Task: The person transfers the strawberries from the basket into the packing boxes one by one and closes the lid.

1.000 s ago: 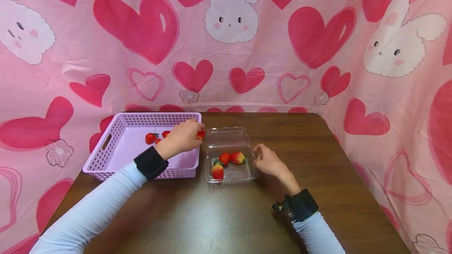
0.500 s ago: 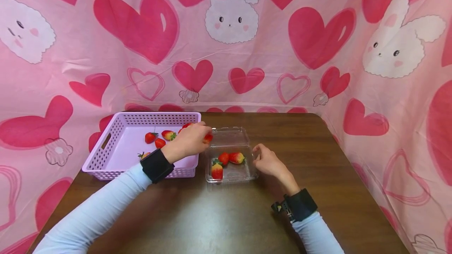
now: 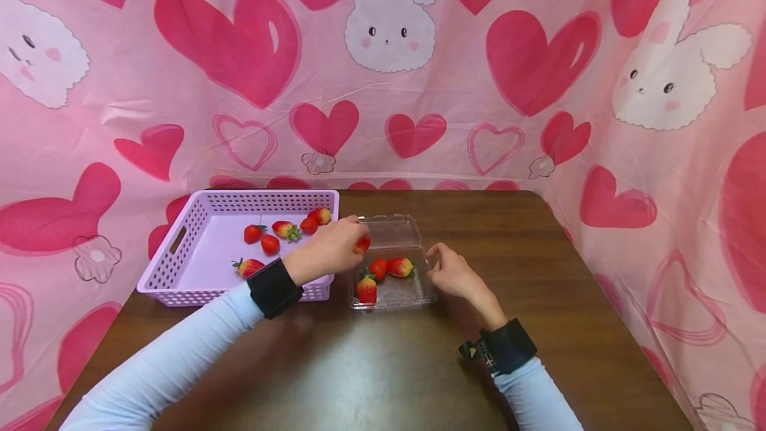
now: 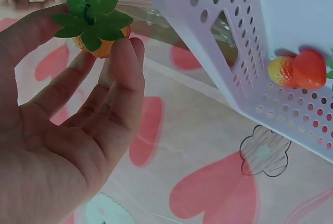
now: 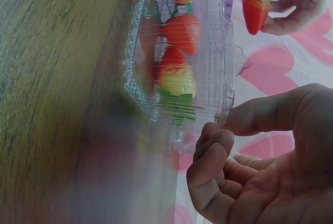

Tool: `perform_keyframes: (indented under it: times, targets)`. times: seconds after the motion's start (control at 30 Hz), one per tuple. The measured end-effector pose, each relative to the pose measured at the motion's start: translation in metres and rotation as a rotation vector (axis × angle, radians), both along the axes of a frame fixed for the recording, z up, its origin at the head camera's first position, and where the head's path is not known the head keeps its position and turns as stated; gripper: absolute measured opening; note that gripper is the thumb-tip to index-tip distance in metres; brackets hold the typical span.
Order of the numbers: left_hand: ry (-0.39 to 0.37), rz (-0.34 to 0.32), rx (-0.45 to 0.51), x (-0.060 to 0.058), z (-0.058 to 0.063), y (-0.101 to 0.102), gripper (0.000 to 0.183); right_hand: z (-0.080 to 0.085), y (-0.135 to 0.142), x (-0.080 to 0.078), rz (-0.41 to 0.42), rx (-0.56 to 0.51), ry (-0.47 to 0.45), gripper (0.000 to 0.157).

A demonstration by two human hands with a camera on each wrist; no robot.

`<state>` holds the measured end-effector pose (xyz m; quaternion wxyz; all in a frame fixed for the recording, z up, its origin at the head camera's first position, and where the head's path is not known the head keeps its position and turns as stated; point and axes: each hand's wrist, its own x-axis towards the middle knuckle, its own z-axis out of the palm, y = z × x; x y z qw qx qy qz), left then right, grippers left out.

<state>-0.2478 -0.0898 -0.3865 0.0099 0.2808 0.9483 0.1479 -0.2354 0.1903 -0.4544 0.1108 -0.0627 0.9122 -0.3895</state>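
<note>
My left hand [image 3: 329,249] pinches a strawberry [image 5: 255,9] between thumb and fingertips, held above the left side of the clear plastic clamshell box [image 3: 396,305]. In the left wrist view its green leaf cap [image 4: 93,20] faces the camera. Inside the box lie a red strawberry [image 3: 378,267], a yellow-tipped strawberry [image 3: 399,267] and a strawberry at the front left [image 3: 367,290]. At the box's right side, my right hand [image 3: 457,276] pinches the rim with thumb and index finger [image 5: 210,139]. The lid [image 3: 391,231] lies folded back, away from me.
A lilac perforated basket [image 3: 206,245] stands on the left of the brown table [image 3: 383,371], with several strawberries inside, among them one near the front [image 3: 247,267], partly beside my left wrist. A pink curtain [image 3: 383,95] with hearts and rabbits closes off the back and sides.
My left hand has moved right, out over the basket's edge to the box, carrying the strawberry. More strawberries in the basket have come into view. The right hand stays at the box's rim.
</note>
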Motion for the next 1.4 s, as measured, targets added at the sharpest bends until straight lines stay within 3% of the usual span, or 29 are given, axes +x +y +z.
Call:
perform_keyframes:
  times: [0.5,0.7,1.13,1.4]
  targets:
    - [-0.023,-0.009,-0.029,0.007,-0.009,0.016,0.030,0.000,-0.001,0.001,-0.005,0.008,-0.015,0.036]
    - [-0.021,-0.041,-0.012,0.009,-0.013,0.020,0.029,0.000,-0.001,0.001,-0.003,-0.005,-0.010,0.036]
    - [-0.110,-0.070,0.020,0.013,-0.021,0.033,0.040,0.000,-0.001,0.003,-0.005,-0.007,-0.015,0.037]
    - [-0.085,-0.105,0.018,0.015,-0.030,0.038,0.037,0.000,-0.001,0.003,-0.002,-0.010,-0.010,0.037]
